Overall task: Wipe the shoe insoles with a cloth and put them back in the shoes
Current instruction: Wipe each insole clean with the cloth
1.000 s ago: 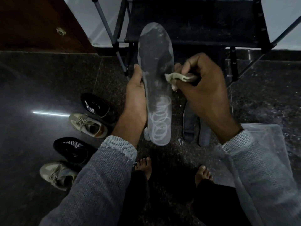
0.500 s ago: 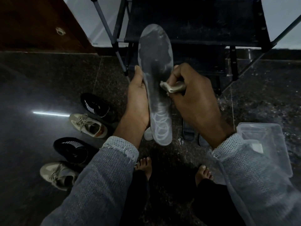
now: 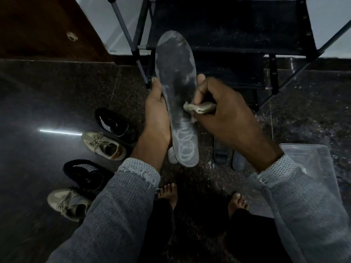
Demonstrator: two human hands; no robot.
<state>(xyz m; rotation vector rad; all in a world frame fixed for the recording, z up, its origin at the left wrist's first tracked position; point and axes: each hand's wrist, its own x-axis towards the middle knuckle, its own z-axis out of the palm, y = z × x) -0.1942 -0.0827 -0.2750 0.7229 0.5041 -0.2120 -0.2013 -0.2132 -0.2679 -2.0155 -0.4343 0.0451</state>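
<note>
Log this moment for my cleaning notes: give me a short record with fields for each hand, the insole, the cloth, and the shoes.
left hand: grips the insole's left edge
right hand: pinches the cloth
insole: held up, toe end away, pale smudges on it
cloth: small wad pressed on the insole's middle
shoes: two black, two tan, on the floor to the left
spare insoles: on floor under right hand
</note>
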